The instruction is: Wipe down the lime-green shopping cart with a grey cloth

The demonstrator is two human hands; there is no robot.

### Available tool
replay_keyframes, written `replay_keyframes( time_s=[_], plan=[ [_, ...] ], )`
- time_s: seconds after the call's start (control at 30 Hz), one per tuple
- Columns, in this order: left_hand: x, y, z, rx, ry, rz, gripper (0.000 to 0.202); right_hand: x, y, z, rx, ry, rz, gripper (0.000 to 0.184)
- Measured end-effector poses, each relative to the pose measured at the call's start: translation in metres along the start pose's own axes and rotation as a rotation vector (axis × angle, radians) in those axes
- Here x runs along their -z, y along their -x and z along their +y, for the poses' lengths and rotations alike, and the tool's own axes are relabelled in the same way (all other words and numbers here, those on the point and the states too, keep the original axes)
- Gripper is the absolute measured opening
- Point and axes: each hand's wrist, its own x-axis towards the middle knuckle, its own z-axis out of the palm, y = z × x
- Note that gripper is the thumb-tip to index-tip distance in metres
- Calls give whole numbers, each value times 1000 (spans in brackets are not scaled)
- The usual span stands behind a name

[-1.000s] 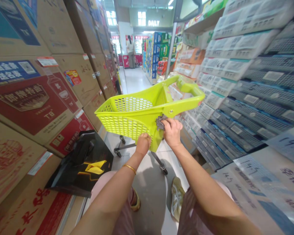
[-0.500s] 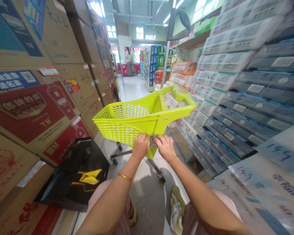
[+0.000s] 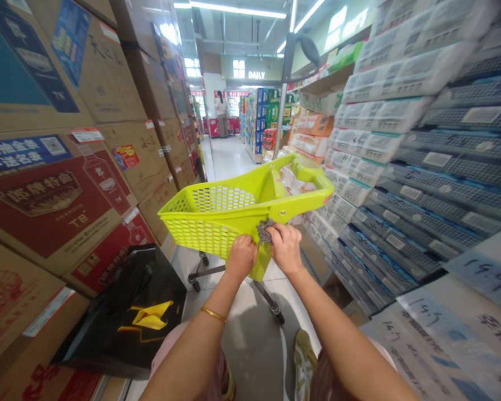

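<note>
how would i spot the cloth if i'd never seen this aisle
Between the stacked cartons and wrapped packs stands a yellow-green shopping cart. Against its near side, just below and left of a round bolt, the right hand holds the cloth. It is small, grey and crumpled, unlike the smooth, bright cart around it.

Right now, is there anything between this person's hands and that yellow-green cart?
Yes, for the right hand: a crumpled grey cloth in its fingers lies against the side of the cart. Nothing visible stands between the left hand and the cart's side.
</note>
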Motion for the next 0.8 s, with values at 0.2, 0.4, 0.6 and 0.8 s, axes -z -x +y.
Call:
replay_keyframes(
  time_s=[0.2,0.4,0.6,0.8],
  plan=[
    [3,-2,-2,5,2,-75,10,-7,27,-2,97,-9,-129,21],
    [4,-4,1,17,-14,-71,17,0,7,0,57,-12,-83,26],
    [6,-7,2,19,11,-99,24,3,-22,0,-117,5,29,34],
    [5,-8,0,50,28,-96,18,-6,0,-6,9,7,-58,27]
  ],
)
